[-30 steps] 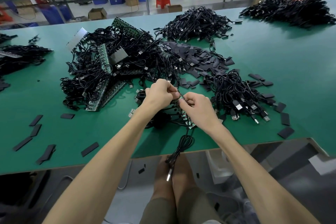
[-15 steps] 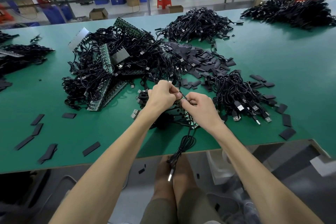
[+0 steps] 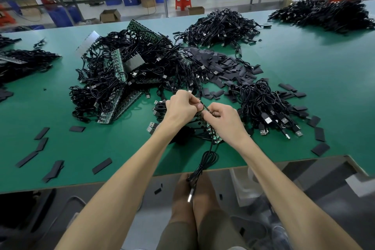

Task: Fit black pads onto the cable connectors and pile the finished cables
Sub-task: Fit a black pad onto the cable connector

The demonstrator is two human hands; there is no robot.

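I have both hands together over the near middle of the green table (image 3: 304, 79), close enough that the fingertips almost meet. My left hand (image 3: 181, 107) is curled shut, thumb and fingers pinching the far end of a narrow green circuit strip (image 3: 209, 126); my right hand (image 3: 225, 118) is curled as well, its fingers pinching the same strip just beside the left thumb. Whether a pad sits between those fingers I cannot tell, since the knuckles hide the spot. The strip's long axis runs diagonally, from its far end at the left thumb back toward me and to the right, passing under the right palm and ending just behind the right wrist. 1 black cable (image 3: 203, 165) drops from under the right hand, loops once over the table edge and hangs with its long axis near vertical, its silver USB plug (image 3: 190, 197) pointing down toward my knees. Just beyond the right hand's outer side lies a small pile of cables (image 3: 263, 105) with their plugs pointing toward me. Beyond both hands, farther across the table, is a heap of loose black pads (image 3: 221, 67). Beyond and to the outer side of the left hand sits the big tangle of cables and strips (image 3: 121, 79), and a few stray pads (image 3: 41, 133) lie well apart on that same side, nearer the table edge.
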